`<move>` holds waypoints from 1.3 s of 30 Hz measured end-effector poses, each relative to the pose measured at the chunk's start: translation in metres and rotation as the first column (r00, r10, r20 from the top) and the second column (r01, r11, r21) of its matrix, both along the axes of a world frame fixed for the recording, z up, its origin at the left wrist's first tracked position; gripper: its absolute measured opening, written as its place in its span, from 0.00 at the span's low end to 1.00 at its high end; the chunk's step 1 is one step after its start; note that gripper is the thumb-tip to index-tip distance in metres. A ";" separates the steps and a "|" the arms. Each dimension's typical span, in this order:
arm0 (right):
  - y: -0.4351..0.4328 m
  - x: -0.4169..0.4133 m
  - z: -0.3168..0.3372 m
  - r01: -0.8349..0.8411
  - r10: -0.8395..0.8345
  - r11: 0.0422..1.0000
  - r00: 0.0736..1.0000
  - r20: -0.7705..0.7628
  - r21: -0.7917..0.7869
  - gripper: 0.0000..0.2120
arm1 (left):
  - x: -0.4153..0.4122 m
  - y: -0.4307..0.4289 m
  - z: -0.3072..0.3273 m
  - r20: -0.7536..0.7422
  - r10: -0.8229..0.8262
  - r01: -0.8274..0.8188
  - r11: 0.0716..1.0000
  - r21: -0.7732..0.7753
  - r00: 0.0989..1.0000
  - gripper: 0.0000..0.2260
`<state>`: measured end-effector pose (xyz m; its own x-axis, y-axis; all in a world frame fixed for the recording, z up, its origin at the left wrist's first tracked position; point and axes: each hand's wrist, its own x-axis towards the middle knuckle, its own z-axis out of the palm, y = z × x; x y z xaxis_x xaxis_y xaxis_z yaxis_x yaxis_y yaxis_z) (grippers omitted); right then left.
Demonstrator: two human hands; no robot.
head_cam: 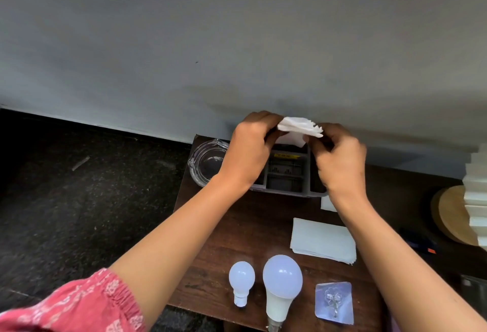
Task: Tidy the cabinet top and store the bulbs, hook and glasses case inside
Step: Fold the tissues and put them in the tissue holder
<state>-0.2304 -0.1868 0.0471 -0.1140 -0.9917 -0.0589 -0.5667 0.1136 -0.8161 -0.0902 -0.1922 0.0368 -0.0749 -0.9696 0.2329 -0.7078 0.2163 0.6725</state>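
Observation:
Both my hands hold a white tissue (299,126) above a grey compartment organiser (286,173) at the back of the dark wooden cabinet top (237,228). My left hand (250,147) grips its left end, my right hand (340,155) its right end. Near the front edge lie a small white bulb (241,281), a larger white bulb (282,287) and a clear adhesive hook (334,302) on its square pad. No glasses case is clearly in view.
A clear glass ashtray (207,161) sits at the back left corner. A stack of white tissues (323,240) lies mid-right, a small white paper (328,203) behind it. A round wooden base with a white pleated shade (471,199) stands at the right. Dark speckled floor lies left.

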 end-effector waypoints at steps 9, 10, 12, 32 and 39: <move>0.005 -0.003 -0.001 -0.062 0.061 0.998 0.997 -0.046 -0.010 0.09 | 0.000 0.013 -0.005 -0.016 0.050 -0.050 0.999 0.009 0.999 0.11; 0.006 -0.003 -0.002 -0.075 0.074 0.997 0.996 -0.053 -0.004 0.10 | -0.001 0.015 -0.006 -0.003 0.047 -0.047 0.999 0.010 0.999 0.12; 0.008 -0.004 -0.007 -0.088 0.089 0.996 0.994 -0.061 0.017 0.12 | -0.001 0.018 -0.009 0.015 0.035 -0.035 0.999 0.017 0.999 0.13; 0.012 -0.007 -0.013 -0.251 0.235 0.968 0.883 -0.407 0.016 0.15 | -0.011 0.027 -0.013 0.299 0.042 -0.070 0.994 0.082 0.953 0.12; 0.006 -0.010 -0.016 -0.255 0.231 0.966 0.925 -0.301 -0.044 0.10 | -0.011 0.032 -0.012 0.242 0.092 -0.097 0.995 0.012 0.966 0.11</move>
